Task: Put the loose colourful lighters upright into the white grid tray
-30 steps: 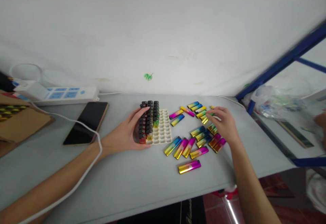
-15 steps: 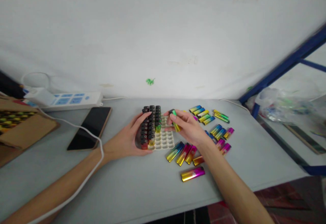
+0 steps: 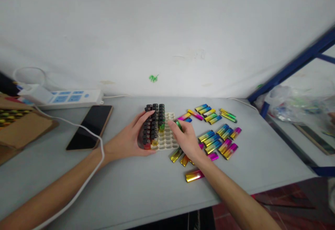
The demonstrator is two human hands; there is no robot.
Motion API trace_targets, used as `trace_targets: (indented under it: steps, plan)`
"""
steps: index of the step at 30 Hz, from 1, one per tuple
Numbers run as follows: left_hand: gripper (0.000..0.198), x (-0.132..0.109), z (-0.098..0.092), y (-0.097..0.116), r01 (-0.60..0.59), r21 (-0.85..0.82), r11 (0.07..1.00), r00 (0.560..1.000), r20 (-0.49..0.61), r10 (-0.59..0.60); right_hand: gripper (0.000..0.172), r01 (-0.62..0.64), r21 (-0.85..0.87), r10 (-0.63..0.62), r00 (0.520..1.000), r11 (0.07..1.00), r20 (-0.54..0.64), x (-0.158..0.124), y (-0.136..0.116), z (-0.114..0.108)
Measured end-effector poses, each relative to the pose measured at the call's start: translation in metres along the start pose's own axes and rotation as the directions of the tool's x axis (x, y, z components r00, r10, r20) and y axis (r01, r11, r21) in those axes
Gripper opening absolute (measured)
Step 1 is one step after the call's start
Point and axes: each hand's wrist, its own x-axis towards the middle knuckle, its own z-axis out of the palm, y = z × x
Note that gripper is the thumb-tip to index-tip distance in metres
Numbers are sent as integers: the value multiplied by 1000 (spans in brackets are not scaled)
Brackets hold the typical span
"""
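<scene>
A white tray (image 3: 167, 142) with rows of small holes lies on the table; black-topped lighters (image 3: 154, 122) stand upright in its left part. My left hand (image 3: 128, 140) is closed around the left side of that block, thumb at the near edge and fingers at the far end. Over the tray's right part, my right hand (image 3: 186, 137) pinches a green lighter (image 3: 179, 125) between thumb and fingers. The lighter's lower end is hidden by the hand. Shiny multicoloured lighters (image 3: 213, 147) lie loose to the right, some partly under my right wrist.
A phone (image 3: 90, 127) lies left of my left hand, before a white power strip (image 3: 75, 97). A white cable (image 3: 102, 150) crosses over my left forearm. At far left is a cardboard box (image 3: 26, 130); a blue frame (image 3: 288, 68) and plastic bags (image 3: 282, 102) are at right.
My right hand has moved slightly down and turned over the tray, so the green lighter shows less. My left hand keeps its hold. The whole view has shifted slightly.
</scene>
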Motion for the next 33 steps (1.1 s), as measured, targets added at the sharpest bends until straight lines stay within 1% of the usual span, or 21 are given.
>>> trace_targets:
  steps: [4, 8, 10, 12, 15, 17, 19, 22, 23, 24, 26, 29, 33]
  plan:
    - [137, 0, -1, 1, 0, 1, 1000, 1000, 15, 0, 49, -37, -26, 35, 998, 999, -55, 1, 3, 0]
    - [137, 0, -1, 1, -7, 1, 1000, 1000, 13, 7, 39, -39, -18, 38, 997, 999, -68, 3, 6, 1]
    - [137, 0, -1, 1, -16, 4, 1000, 1000, 1, 16, 39, -38, -25, 36, 997, 999, -63, 3, 6, 2]
    - [137, 0, -1, 1, -18, 13, 1000, 1000, 5, 18, 45, -29, -36, 27, 998, 999, -59, 3, 6, 2]
    - [138, 1, -2, 2, -29, 24, 999, 999, 15, 28, 52, 22, -49, -25, 998, 999, -53, 2, 7, 0]
    - [137, 1, -2, 2, -43, 19, 999, 999, 13, 43, 51, 77, -75, -79, 996, 994, -32, 3, 6, -3]
    - [136, 1, -2, 2, -46, 14, 999, 999, 12, 46, 49, 161, -152, -164, 986, 975, -6, 4, 5, -7]
    - [136, 1, -1, 2, -42, 18, 999, 999, 16, 42, 47, 321, -326, -330, 944, 889, 28, 5, 1, -15]
    - [136, 1, -1, 2, -40, 19, 999, 999, 15, 39, 47, 357, -376, -368, 929, 855, 45, 5, 0, -17]
    - [138, 1, -1, 2, -38, 16, 999, 999, 13, 38, 47, 376, -414, -384, 921, 829, 68, 5, -1, -18]
    - [139, 1, -1, 2, -28, 8, 1000, 1000, 9, 28, 47, 375, -459, -363, 924, 806, 117, 4, -1, -20]
    - [137, 1, -2, 4, -15, 9, 1000, 1000, 12, 15, 46, 370, -471, -324, 929, 801, 179, 3, 1, -20]
    - [137, 1, -3, 7, -16, 15, 1000, 1000, 21, 15, 42, 390, -498, -306, 920, 774, 246, 5, 7, -19]
